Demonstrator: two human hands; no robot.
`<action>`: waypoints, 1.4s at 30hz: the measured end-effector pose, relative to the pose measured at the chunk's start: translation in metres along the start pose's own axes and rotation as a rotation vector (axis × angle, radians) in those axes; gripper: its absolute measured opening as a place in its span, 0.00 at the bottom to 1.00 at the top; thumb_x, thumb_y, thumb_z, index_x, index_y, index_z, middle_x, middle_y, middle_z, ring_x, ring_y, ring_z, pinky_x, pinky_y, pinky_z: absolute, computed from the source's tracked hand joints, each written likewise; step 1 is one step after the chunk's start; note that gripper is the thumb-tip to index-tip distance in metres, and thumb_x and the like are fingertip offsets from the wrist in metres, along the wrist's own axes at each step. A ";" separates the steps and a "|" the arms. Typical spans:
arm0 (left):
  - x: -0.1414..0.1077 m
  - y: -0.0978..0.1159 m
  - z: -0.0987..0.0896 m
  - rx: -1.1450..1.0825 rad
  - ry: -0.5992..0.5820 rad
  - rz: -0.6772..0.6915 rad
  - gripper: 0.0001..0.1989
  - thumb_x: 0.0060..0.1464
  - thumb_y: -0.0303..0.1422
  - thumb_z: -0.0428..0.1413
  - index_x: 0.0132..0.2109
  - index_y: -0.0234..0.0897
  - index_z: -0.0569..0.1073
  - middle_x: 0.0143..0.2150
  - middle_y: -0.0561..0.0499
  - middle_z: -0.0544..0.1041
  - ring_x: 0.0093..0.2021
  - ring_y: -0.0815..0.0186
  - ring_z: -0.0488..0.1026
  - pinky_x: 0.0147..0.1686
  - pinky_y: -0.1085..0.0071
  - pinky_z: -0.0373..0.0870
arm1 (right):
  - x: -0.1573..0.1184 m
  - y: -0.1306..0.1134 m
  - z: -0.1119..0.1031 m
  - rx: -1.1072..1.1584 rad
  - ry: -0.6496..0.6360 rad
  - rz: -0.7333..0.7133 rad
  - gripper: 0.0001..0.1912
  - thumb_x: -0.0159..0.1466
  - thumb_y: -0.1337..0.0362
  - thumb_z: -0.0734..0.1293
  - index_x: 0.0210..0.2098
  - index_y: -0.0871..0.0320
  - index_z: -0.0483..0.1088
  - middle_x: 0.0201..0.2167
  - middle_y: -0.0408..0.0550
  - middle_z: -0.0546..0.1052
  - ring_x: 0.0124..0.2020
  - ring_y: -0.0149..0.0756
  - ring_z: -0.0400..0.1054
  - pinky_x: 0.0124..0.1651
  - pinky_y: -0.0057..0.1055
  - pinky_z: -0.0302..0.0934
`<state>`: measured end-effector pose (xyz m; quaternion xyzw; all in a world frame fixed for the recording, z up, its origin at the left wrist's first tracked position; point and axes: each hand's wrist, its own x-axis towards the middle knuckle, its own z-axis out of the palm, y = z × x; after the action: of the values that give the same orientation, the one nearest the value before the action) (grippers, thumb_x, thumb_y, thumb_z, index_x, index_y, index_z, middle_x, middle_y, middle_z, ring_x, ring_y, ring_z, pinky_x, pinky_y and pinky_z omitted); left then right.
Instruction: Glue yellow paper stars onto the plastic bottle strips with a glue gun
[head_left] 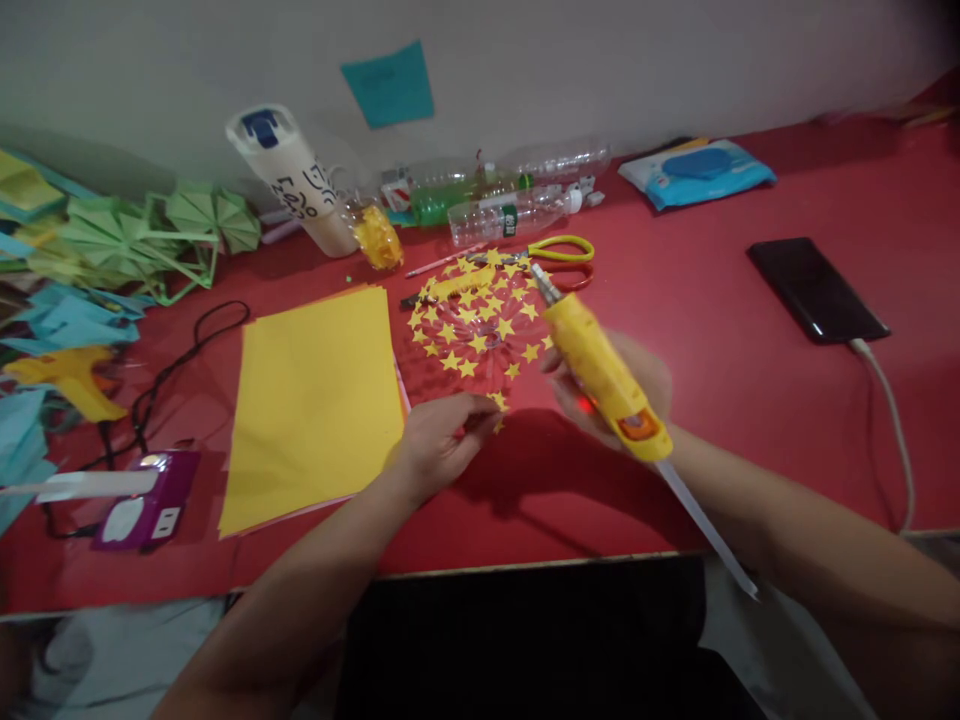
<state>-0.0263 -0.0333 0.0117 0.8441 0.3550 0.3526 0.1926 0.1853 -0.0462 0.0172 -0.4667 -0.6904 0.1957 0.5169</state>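
Observation:
My right hand is closed round a yellow glue gun, its nozzle pointing up and left and a clear glue stick sticking out behind. A red light glows by its grip. My left hand has thumb and forefinger pinched at a small yellow star close to the red table. Beyond my hands lies a round, clear plastic piece covered with yellow stars. Yellow-handled and red-handled scissors lie just behind it.
Yellow paper sheets lie left of my left hand. Farther left are another glue gun, a purple power socket and paper shapes. Behind stand a white bottle and clear plastic bottles; wipes and a phone lie right.

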 end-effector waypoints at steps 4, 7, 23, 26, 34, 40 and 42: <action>0.000 0.006 -0.002 -0.126 0.062 0.085 0.04 0.56 0.30 0.57 0.33 0.38 0.75 0.30 0.53 0.83 0.28 0.70 0.79 0.30 0.77 0.76 | -0.007 -0.005 0.009 -0.041 -0.111 -0.264 0.05 0.61 0.65 0.67 0.33 0.52 0.65 0.30 0.42 0.75 0.28 0.30 0.69 0.29 0.28 0.65; 0.000 0.009 0.000 -0.262 0.062 0.076 0.04 0.55 0.25 0.56 0.36 0.39 0.73 0.29 0.55 0.82 0.27 0.71 0.79 0.29 0.78 0.77 | -0.010 -0.006 0.014 -0.039 -0.137 -0.280 0.07 0.60 0.66 0.68 0.35 0.53 0.64 0.30 0.41 0.75 0.28 0.28 0.69 0.29 0.25 0.63; -0.004 0.009 0.006 -0.425 -0.014 -0.124 0.02 0.54 0.28 0.54 0.36 0.38 0.71 0.30 0.52 0.81 0.28 0.69 0.79 0.28 0.76 0.77 | -0.007 -0.012 0.011 0.053 -0.251 -0.277 0.06 0.63 0.64 0.64 0.31 0.52 0.61 0.27 0.41 0.73 0.27 0.30 0.69 0.28 0.27 0.64; -0.001 0.009 0.003 -0.407 -0.065 -0.115 0.05 0.53 0.27 0.53 0.34 0.38 0.74 0.30 0.51 0.81 0.27 0.69 0.78 0.28 0.74 0.77 | -0.007 -0.011 0.012 0.067 -0.238 -0.275 0.07 0.61 0.69 0.64 0.31 0.51 0.61 0.28 0.41 0.74 0.27 0.30 0.70 0.28 0.27 0.64; 0.001 0.008 0.002 -0.394 -0.066 -0.075 0.06 0.54 0.27 0.53 0.32 0.37 0.75 0.28 0.52 0.80 0.26 0.70 0.75 0.27 0.75 0.73 | -0.009 -0.010 0.013 0.037 -0.203 -0.300 0.09 0.59 0.70 0.66 0.33 0.50 0.62 0.29 0.41 0.75 0.29 0.31 0.72 0.29 0.28 0.66; 0.000 -0.001 -0.004 -0.402 0.188 -0.243 0.06 0.55 0.27 0.53 0.30 0.37 0.70 0.24 0.55 0.73 0.21 0.74 0.69 0.22 0.77 0.68 | 0.002 -0.011 0.005 -0.080 -0.100 -0.457 0.07 0.61 0.63 0.68 0.37 0.52 0.64 0.30 0.45 0.75 0.31 0.35 0.72 0.29 0.30 0.67; 0.002 -0.004 -0.006 -0.418 0.274 -0.317 0.06 0.55 0.28 0.52 0.30 0.38 0.69 0.22 0.57 0.71 0.19 0.75 0.66 0.20 0.78 0.66 | 0.004 -0.011 0.004 -0.079 -0.105 -0.485 0.05 0.62 0.63 0.66 0.36 0.53 0.64 0.28 0.46 0.74 0.29 0.35 0.70 0.28 0.32 0.65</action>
<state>-0.0310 -0.0287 0.0145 0.6648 0.4248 0.4942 0.3651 0.1763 -0.0471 0.0262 -0.2966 -0.8153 0.0628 0.4934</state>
